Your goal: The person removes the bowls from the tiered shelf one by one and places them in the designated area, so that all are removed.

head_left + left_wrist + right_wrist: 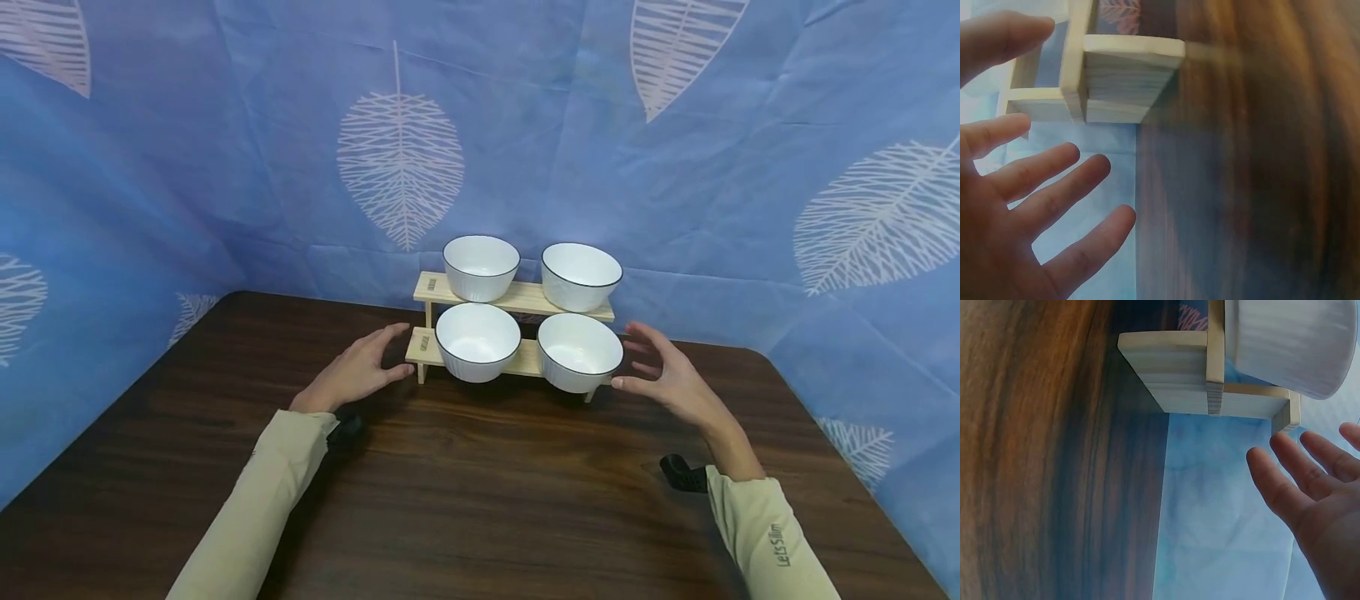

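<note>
A two-tier pale wooden rack stands at the back of the table. Its upper step carries a left bowl and a right bowl; two more, the front left bowl and front right bowl, sit on the lower step. All are white and ribbed with dark rims. My left hand, fingers spread, is beside the rack's left end. By the right end and the front right bowl is my right hand, its fingers extended. Both wrist views show the fingers loose around nothing; fingertip contact is unclear.
The dark wood-grain table extends in front of the rack. Behind it hangs a blue cloth with white leaf prints, close to the upper bowls. Black wrist straps show at the left cuff and right cuff.
</note>
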